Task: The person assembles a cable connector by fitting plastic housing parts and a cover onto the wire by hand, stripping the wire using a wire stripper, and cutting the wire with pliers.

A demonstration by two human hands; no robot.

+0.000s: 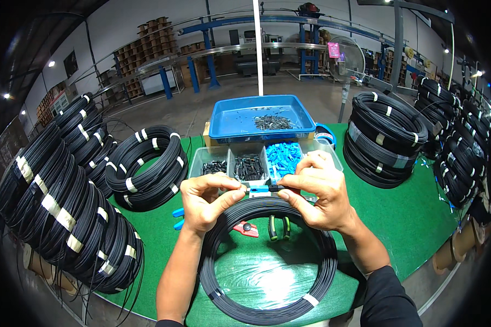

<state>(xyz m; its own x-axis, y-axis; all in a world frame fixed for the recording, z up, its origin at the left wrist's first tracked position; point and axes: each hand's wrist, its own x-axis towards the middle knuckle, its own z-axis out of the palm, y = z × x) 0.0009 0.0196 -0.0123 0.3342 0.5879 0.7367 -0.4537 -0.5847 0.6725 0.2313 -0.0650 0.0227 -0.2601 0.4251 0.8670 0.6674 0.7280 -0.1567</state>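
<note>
my left grip point(206, 203) and right grip point(323, 192) pinch a blue-and-black connector point(260, 188) between them. a black coil point(328, 261) lies below on the table point(398, 229).

So I'm watching from the left one of two fisheyes worn side by side on the head, tipped down and facing out across the green table point(401, 229). The left hand point(202, 204) and right hand point(324, 191) sit close, near the middle of the view, with the forearms point(177, 275) in from the near side. It's super wide: I catch coils point(65, 212) left and right, the tray point(234, 115) farther out, then floor point(183, 111) and the far wall point(114, 35). Downside, the far blue beam point(234, 22) bows and the corners go black.
</note>
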